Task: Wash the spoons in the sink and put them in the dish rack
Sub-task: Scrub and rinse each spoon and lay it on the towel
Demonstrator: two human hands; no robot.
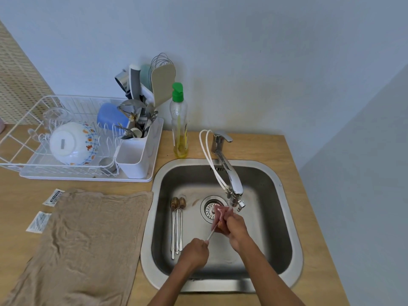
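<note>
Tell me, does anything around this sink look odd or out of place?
Mostly tidy. The one odd thing is a white looped cord hanging off the faucet down to its spout, which looks improvised. A brownish smear also marks the sink floor beside the drain. No spills or damage show.

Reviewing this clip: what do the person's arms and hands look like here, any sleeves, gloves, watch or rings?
Both forearms are bare up to the frame's bottom edge, with no sleeves in view. The left hand and right hand wear no gloves. No watch, bracelet or ring is visible on either wrist or on the fingers that show.
</note>
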